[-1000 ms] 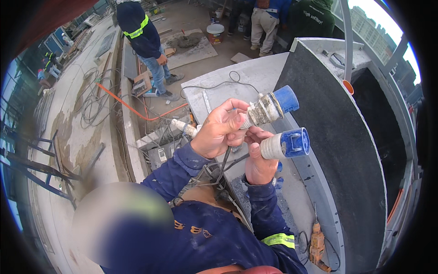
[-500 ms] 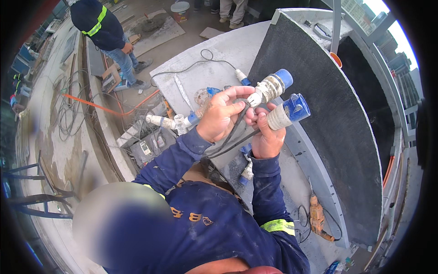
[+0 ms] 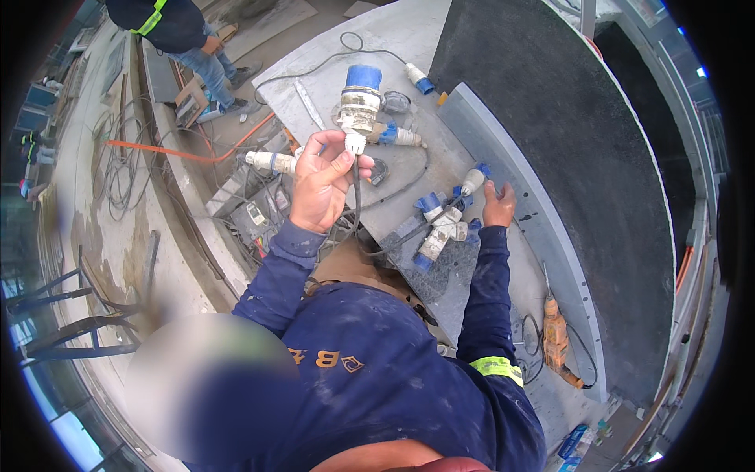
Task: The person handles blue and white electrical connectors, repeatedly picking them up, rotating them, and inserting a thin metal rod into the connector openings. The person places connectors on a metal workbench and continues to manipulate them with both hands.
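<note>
- A cylindrical plug (image 3: 359, 108), smooth blue at one end, grimy off-white along its body, is held above the pale slab (image 3: 409, 27).
- Its long axis is directed away from the wearer, blue end foremost.
- Its white collar is pinched by the left hand (image 3: 322, 185).
- The right hand (image 3: 498, 206), apart, is loosely opened beside a connector (image 3: 473, 181); contact cannot be told.
</note>
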Tool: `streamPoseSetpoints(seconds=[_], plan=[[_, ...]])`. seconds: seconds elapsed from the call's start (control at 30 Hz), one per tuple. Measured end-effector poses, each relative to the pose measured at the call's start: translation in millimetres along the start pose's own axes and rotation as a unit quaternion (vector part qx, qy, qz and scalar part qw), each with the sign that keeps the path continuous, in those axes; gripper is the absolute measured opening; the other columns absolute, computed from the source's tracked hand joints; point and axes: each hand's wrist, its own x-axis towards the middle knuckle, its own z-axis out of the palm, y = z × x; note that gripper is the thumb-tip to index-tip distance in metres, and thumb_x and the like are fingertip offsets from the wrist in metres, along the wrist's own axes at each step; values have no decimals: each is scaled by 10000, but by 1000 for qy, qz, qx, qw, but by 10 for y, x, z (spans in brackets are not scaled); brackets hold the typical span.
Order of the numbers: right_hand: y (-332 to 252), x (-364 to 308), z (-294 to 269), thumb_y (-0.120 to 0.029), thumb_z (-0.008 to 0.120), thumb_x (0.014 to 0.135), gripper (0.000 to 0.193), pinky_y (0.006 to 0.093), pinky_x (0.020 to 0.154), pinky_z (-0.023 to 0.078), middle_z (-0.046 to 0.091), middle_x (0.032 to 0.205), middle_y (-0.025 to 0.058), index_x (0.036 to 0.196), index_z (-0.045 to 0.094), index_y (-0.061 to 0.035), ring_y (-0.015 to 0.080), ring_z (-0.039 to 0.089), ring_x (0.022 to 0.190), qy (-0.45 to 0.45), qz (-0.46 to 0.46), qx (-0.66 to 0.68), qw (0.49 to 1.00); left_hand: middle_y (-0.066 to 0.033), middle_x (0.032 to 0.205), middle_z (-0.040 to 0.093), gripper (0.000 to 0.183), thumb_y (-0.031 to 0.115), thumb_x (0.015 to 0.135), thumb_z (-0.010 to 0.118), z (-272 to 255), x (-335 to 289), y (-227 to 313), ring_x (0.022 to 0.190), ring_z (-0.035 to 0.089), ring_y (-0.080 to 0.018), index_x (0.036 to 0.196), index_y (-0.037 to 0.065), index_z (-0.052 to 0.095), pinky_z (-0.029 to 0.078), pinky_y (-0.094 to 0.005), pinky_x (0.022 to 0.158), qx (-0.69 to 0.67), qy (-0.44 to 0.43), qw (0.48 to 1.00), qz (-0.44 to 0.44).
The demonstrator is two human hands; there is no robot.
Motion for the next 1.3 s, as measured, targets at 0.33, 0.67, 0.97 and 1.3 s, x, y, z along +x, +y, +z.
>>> streamPoseSetpoints(seconds=[0.33,0.67,0.97,1.3], plan=[[-1962,-681,-41,-214,648,962,668,399,1067,392,485,1355,206,1466,275,16,261,480,1276,-354,-92,471,802,-92,1150,623,258,-24,890,665,-126,36,-764,1034,629,-175,1131,5,575,518,-303,889,237,-6,971,28],[-2180,-223,79,3,816,748,670,396,988,462,553,1257,144,1323,478,-52,262,571,1155,-250,-286,380,844,-248,1369,497,1069,394,673,896,-1744,1929,-1331,1279,496,-354,1463,-26,313,411,-409,1072,498,111,858,64],[-2695,696,348,-51,820,712,565,378,837,529,633,1073,146,1252,662,-100,280,642,970,-235,-415,-70,876,-231,1125,652,861,408,689,849,-1730,1859,-1582,1035,650,-362,1342,3,460,503,-413,887,512,69,855,40],[-3423,1010,1139,-352,719,809,386,253,415,442,674,752,85,1011,753,-25,104,547,489,-545,-205,-214,784,-164,986,661,660,376,724,833,-1544,1438,-1476,885,662,-361,1228,88,519,517,-447,737,511,72,845,139]])
